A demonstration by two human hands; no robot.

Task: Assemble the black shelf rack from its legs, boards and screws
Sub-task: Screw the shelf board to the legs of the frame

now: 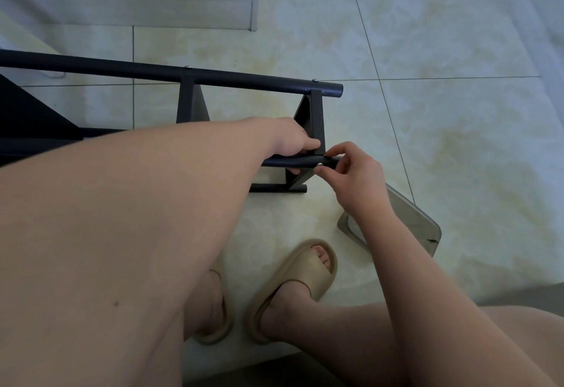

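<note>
The black shelf rack (171, 76) lies on its side on the tiled floor, its far tube leg running from the left edge to the middle. Two black boards (314, 118) stand between that leg and a nearer leg (274, 162). My left hand (293, 141) grips the near leg where the end board meets it. My right hand (351, 173) pinches a silver screw (319, 165) set in the end of that near leg. A third leg (274, 188) lies on the floor just below.
My feet in beige slides (305, 279) rest on the floor under my hands. A clear plastic stool (412, 224) stands behind my right forearm. A grey step or door sill (152, 2) runs along the top left. Pale tiled floor stretches out to the right.
</note>
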